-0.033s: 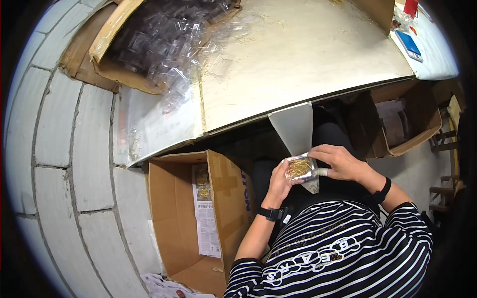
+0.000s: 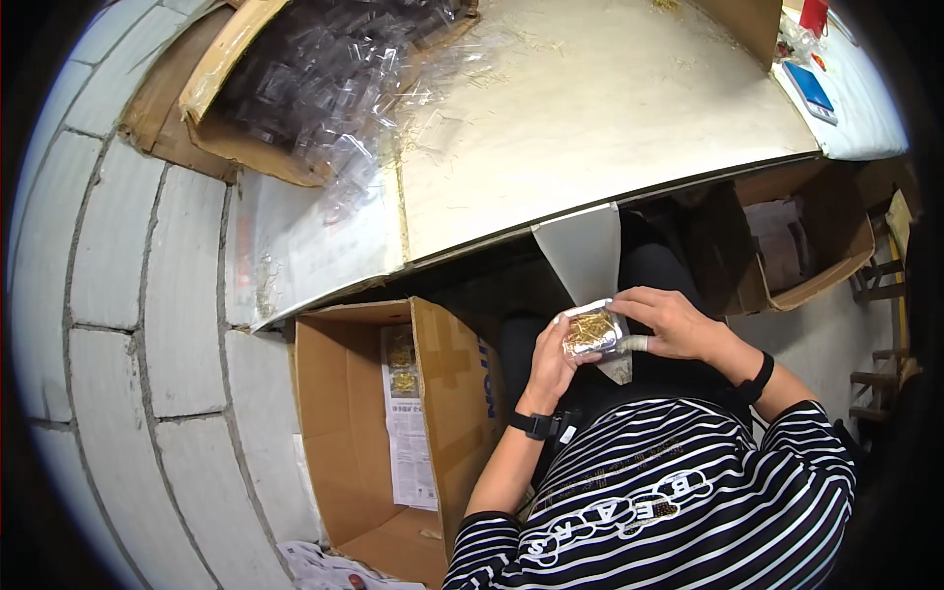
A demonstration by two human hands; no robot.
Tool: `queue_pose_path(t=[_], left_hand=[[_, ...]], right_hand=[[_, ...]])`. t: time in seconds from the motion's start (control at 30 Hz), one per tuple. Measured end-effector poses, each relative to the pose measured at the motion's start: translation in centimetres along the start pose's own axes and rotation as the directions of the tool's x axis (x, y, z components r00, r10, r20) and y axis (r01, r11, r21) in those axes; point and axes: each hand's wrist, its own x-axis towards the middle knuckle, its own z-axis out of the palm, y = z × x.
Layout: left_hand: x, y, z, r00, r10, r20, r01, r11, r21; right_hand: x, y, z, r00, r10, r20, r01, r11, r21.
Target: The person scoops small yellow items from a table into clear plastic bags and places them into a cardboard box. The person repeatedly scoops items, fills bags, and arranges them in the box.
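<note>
Above my lap I hold a small clear plastic box (image 2: 591,331) filled with thin gold-coloured pins. My left hand (image 2: 553,362) grips its left side, thumb along the edge. The fingers of my right hand (image 2: 671,323) close on its right side and upper corner, and one of them has a pale wrap round it. Directly beyond the box, a white tapered chute (image 2: 582,251) slopes down from the table edge, its lower end partly behind the box and my hands. What my fingertips press on underneath is hidden.
A tipped carton (image 2: 211,74) spills clear plastic boxes (image 2: 334,98) onto the pale table (image 2: 580,108), with loose pins scattered there. Below, a newspaper-lined carton (image 2: 339,433) stands at left, another carton (image 2: 821,236) at right. A blue-and-white device (image 2: 811,90) lies far right.
The plastic box is tilted slightly differently, with a bright reflection now along its near edge. Both hands keep their hold in nearly the same place.
</note>
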Motion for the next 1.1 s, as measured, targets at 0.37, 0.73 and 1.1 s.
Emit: queue_pose_path(t=[0.37,0.73,1.1], left_hand=[[0.0,1.4,1.9,0.967,0.227,-0.118,-0.206,0.964,0.165],[0.9,2.7,0.6,0.977,0.165,-0.132,-0.13,0.963,0.235],[-2.1,2.8,-4.6,0.946,0.165,-0.277,-0.115,0.975,0.188]], right_hand=[[1.0,1.3,1.3,0.986,0.162,0.033,-0.165,0.967,0.192],[6.2,6.3,-11.0,0.965,0.242,-0.104,-0.249,0.967,-0.056],[12.7,25.1,-26.9,0.603,0.726,-0.33,-0.765,0.409,-0.498]])
